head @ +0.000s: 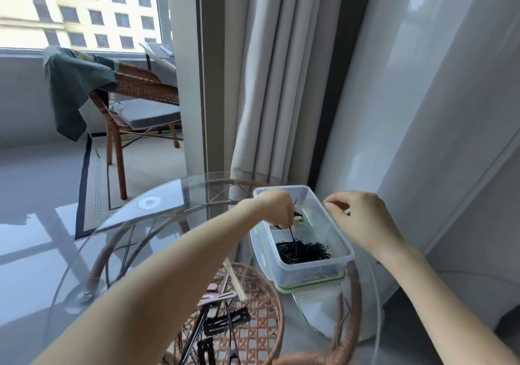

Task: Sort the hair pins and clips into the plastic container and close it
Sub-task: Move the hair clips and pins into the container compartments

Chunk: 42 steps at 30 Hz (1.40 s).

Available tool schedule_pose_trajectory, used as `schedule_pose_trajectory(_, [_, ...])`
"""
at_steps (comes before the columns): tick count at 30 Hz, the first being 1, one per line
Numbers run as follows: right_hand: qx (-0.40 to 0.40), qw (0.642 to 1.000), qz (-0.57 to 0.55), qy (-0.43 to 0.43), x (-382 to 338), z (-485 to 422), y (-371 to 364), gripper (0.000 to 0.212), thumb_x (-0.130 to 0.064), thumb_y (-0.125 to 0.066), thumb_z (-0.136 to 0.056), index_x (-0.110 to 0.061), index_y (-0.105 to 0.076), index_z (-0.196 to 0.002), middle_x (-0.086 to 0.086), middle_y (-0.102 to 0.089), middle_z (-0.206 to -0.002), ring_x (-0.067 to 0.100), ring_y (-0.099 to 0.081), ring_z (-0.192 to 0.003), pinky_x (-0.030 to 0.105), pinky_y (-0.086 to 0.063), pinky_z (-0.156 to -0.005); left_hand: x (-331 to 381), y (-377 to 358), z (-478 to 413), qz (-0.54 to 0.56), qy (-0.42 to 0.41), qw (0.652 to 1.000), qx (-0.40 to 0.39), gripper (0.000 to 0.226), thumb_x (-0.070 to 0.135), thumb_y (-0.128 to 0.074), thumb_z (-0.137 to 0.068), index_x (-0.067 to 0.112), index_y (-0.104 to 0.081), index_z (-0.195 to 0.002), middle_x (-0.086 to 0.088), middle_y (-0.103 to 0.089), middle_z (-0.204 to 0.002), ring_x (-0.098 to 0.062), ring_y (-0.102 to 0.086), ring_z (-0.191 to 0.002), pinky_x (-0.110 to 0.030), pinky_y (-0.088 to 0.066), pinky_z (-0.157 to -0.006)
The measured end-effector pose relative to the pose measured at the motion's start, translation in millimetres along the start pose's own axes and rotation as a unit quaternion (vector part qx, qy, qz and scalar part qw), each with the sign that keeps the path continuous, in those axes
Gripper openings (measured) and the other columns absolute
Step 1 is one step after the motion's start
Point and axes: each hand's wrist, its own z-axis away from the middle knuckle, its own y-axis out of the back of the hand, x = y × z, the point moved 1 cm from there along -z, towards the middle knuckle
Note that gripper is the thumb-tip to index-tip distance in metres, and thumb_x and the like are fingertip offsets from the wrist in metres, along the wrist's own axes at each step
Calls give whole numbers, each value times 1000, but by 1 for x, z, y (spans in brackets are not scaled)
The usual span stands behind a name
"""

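Left hand (277, 207) pinches a bobby pin (291, 225); it is best released low over the pin pile (302, 250) just below; whether the curled right hand (357, 218) holds anything, I cannot tell.

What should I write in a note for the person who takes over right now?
Left hand pinches a black hair pin above the plastic container.
Right hand is at the right rim with curled fingers; whether it holds anything is unclear.
Done: a pile of pins lies in the near compartment.
Left: clips lie on the glass table in front; the lid is under the container, not yet on.
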Motion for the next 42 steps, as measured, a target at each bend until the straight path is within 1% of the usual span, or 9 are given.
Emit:
schedule_pose_trajectory(6, [22, 999, -18, 31, -22, 10, 6, 16, -13, -56, -87, -8, -71, -82, 8, -72, -75, 24, -64, -69, 37, -53, -69, 4, 35, 23, 91, -4, 996, 23, 25, 26, -64, -81, 13, -73, -100, -7, -72, -102, -20, -64, -87, -30, -51, -84])
schedule_pose_trajectory(11, [-19, 990, -124, 63, -67, 49, 10, 11, -22, -66, -82, -17, -73, -90, -9, -69, -80, -2, -61, -72, 12, -47, -68, -22, 54, 86, 77, -4, 994, 81, 22, 22, -60, -85, 16, -71, -102, -2, -72, -104, -16, -65, -97, -19, -45, -82])
schedule_pose_trajectory(14, [-200, 969, -102, 106, -95, 81, -12, 45, -46, -67, -76, -28, -60, -117, -14, -60, -111, 1, -54, -100, 22, -45, -87, -41, 44, 148, 34, 38, 996, 76, 26, 29, -59, -86, 18, -69, -108, 1, -69, -111, -14, -63, -97, -19, -46, -82])
schedule_pose_trajectory(17, [-333, 931, 49, 140, -107, 105, -53, 87, -64, -62, -70, -37, -21, -142, -6, -26, -150, 14, -24, -136, 34, -25, -110, -64, 13, 208, 12, 105, 994, -17, 51, 46, -58, -82, 22, -53, -127, 0, -58, -127, -11, -56, -100, -20, -44, -87])
schedule_pose_trajectory(20, [-329, 937, 89, 76, -106, 110, -93, 104, -73, -57, -66, -34, -4, -146, 7, -16, -154, 25, -18, -140, 40, -19, -114, -83, -29, 250, 1, 210, 975, -71, 84, 67, -54, -72, 23, -31, -140, -7, -50, -135, -21, -53, -116, -35, -43, -101])
schedule_pose_trajectory(25, [-283, 951, 102, 77, -116, 92, -122, 97, -78, -53, -63, -32, -22, -143, 7, -35, -144, 27, -33, -129, 42, -28, -108, -81, -73, 278, 53, 291, 955, -30, 98, 74, -57, -63, 32, -19, -143, -14, -40, -132, -27, -48, -117, -37, -44, -98])
schedule_pose_trajectory(31, [-305, 943, 61, 114, -138, 76, -133, 67, -58, -61, -75, -24, -45, -131, 7, -48, -122, 25, -41, -116, 40, -37, -101, -67, -79, 265, 80, 302, 946, 86, 76, 62, -64, -69, 23, -40, -130, -10, -46, -116, -25, -49, -106, -33, -44, -89])
schedule_pose_trajectory(36, [-314, 946, -62, 47, -134, 69, -131, 55, -38, -69, -78, -22, -50, -126, 5, -55, -114, 21, -54, -101, 31, -42, -89, -65, -74, 262, 162, 278, 937, 139, 40, 36, -73, -73, 19, -63, -108, -2, -52, -107, -20, -54, -94, -27, -42, -79])
schedule_pose_trajectory(42, [-295, 943, -152, -28, -130, 63, -128, 40, -24, -73, -77, -14, -63, -114, -2, -59, -89, 15, -58, -81, 24, -45, -74, -70, -65, 260, 207, 285, 915, 197, 14, 13, -68, -80, 8, -75, -91, -7, -69, -101, -18, -61, -86, -27, -49, -84])
